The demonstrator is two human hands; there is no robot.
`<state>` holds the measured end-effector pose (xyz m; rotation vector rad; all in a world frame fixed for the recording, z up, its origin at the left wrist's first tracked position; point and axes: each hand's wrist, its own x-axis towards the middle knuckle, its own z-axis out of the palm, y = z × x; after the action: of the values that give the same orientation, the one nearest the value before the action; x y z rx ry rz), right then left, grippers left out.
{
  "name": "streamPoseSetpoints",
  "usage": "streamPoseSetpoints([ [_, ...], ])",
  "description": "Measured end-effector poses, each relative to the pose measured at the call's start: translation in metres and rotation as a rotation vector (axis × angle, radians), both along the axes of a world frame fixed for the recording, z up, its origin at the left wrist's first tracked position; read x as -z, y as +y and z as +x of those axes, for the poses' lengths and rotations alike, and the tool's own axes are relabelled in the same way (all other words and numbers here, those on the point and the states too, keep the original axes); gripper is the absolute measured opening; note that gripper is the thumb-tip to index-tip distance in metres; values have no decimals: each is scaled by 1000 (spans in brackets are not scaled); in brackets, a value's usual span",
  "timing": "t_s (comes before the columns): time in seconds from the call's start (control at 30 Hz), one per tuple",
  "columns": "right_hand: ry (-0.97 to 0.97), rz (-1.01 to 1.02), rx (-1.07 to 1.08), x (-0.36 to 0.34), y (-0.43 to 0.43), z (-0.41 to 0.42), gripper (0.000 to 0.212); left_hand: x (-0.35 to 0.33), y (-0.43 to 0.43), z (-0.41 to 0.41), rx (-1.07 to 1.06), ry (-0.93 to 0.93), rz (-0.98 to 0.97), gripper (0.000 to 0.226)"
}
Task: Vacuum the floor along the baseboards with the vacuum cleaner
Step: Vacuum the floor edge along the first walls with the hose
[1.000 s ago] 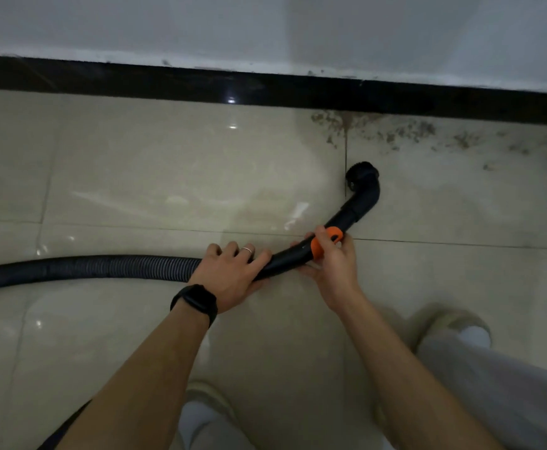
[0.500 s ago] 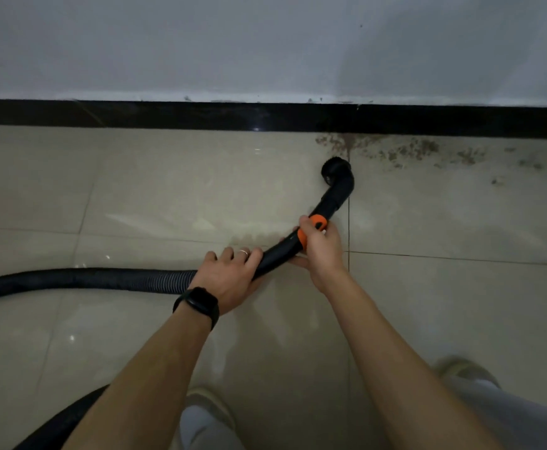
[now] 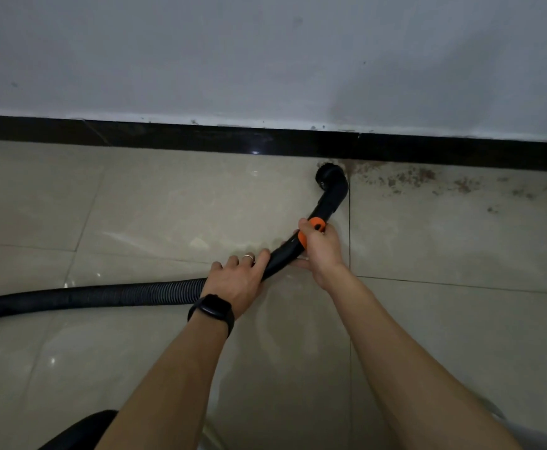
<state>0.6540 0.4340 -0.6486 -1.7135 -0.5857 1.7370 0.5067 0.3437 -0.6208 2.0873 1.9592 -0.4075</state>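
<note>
Hands (image 3: 236,280) (image 3: 322,246) on hose (image 3: 103,295), nozzle (image 3: 330,180) at baseboard (image 3: 168,138)

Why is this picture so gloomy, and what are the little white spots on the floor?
Head view: dim room light, so the black vacuum hose shows little detail; same head view: the white spots are lights mirrored in the glossy floor tiles; a soft shadow darkens the wall at right.

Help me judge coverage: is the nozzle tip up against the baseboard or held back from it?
Against it: the nozzle tip meets the baseboard foot, beside the dirt.
</note>
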Motion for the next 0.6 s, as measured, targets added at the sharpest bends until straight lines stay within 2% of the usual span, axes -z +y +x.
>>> streamPoseSetpoints([
  [0.37,-94,12,-45,8,29,-17,34,17,11,-13,-165,-159,50,51],
  [0.6,-212,-4,-165,-3,51,-43,56,13,22,-22,-258,-204,90,46],
])
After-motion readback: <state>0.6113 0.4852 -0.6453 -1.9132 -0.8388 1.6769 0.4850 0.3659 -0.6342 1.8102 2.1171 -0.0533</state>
